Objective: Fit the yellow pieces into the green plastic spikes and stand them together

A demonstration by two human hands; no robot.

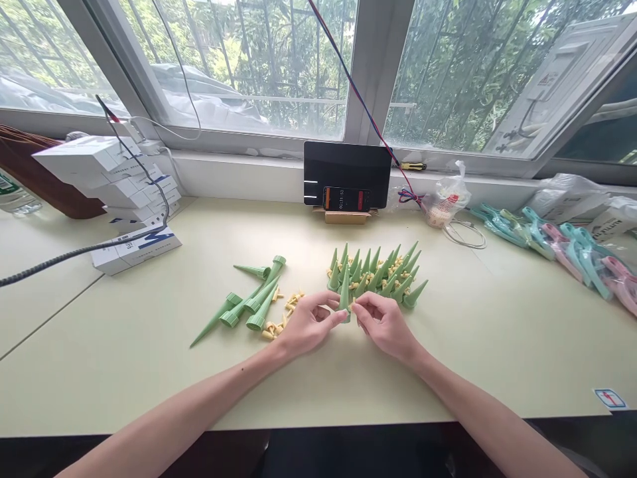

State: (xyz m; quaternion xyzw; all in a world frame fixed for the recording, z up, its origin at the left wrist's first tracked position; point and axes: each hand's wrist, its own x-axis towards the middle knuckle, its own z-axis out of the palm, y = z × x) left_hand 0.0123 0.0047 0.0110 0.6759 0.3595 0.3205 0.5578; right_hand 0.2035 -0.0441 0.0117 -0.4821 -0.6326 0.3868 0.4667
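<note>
My left hand (pixel 309 322) pinches a green cone-shaped spike (pixel 344 295) that stands point up at the middle of the pale table. My right hand (pixel 382 321) closes its fingertips on the lower side of the same spike, perhaps with a small part that I cannot make out. Just behind stands a cluster of upright green spikes (pixel 378 273) with small yellow pieces among them. Left of my hands lie several green spikes on their sides (pixel 249 302) and loose small yellow parts (pixel 284 311).
A dark tablet (pixel 347 174) and a phone (pixel 347 198) lean on the window sill. Stacked white boxes (pixel 119 182) sit at the left with a black cable (pixel 74 252) crossing the table. Pastel plastic clips (pixel 562 249) and a small plastic bag (pixel 445 202) lie at the right.
</note>
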